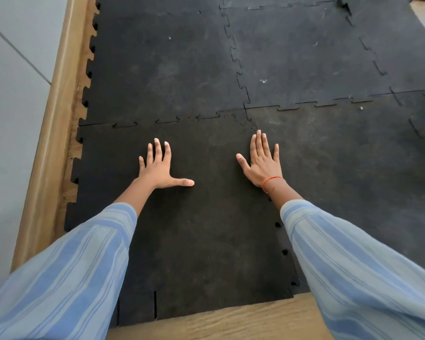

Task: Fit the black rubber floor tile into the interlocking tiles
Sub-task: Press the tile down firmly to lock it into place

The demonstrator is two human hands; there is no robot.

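Observation:
A black rubber floor tile [201, 229] with jigsaw edges lies flat on the floor right in front of me. Its far edge meets the toothed edge of the laid interlocking tiles [167, 69], and its right edge lies against another tile [353, 168]. My left hand [158, 168] rests palm down on the tile's upper left part, fingers spread. My right hand [261, 159] lies flat near the tile's right seam, fingers spread, an orange band on its wrist. Neither hand holds anything.
A wooden skirting board [52, 133] and grey wall [10, 94] run along the left of the tiles. Wood-look floor [231, 322] shows at the near edge. More black tiles extend far right, one lifted corner [344, 3] at the top.

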